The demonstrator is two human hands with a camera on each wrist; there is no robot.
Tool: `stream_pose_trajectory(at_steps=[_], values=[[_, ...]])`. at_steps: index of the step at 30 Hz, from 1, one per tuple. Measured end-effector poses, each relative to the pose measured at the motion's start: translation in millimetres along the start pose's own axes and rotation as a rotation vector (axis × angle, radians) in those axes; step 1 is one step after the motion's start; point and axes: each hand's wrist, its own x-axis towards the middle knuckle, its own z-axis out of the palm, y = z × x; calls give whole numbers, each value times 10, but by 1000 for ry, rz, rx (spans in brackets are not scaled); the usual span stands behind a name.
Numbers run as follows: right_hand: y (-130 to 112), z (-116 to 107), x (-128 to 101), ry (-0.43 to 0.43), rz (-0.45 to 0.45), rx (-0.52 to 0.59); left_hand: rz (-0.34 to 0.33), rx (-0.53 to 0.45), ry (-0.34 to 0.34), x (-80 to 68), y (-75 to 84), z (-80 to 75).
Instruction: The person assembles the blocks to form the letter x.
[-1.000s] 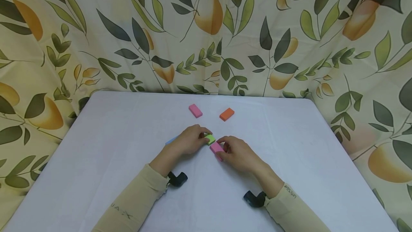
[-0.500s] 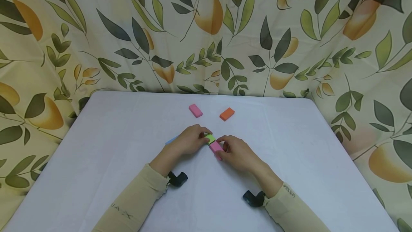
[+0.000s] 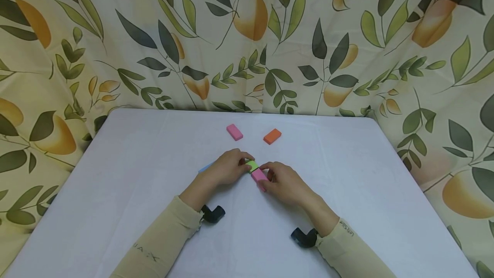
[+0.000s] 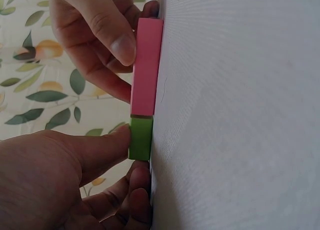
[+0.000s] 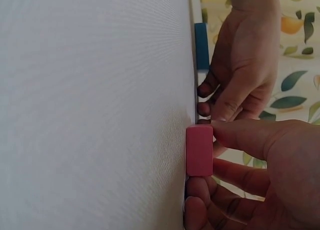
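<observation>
On the finely textured white tabletop (image 3: 146,162), the left hand (image 3: 229,168) is pinching a smooth green block (image 4: 141,138) between thumb and fingers, while the right hand (image 3: 287,184) is gripping a straight-edged pink block (image 4: 146,65); the two are meeting end to end. In the head view, the left hand is concealing most of a blue block (image 5: 201,46). Both hands are angling inward.

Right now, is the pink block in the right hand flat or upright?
Flat: head view shows the held pink block broad face up; left wrist view shows its long side along the white tabletop.
</observation>
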Motion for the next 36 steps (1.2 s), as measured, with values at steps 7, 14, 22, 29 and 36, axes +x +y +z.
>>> stream_pose_trajectory(at_steps=[7, 14, 22, 29, 36], values=[[4, -2, 3, 5, -6, 3, 6, 1, -3, -9, 10, -11], [3, -3, 30, 2, -11, 6, 0, 14, 1, -9, 10, -10], [16, 6, 42, 3, -16, 14, -1, -6, -17, -18, 7, -14], [67, 15, 51, 23, -42, 24, -12, -17, -17, -8, 17, -8], [99, 29, 53, 29, -56, 76, -3, -6, -12, -17, 17, -15]])
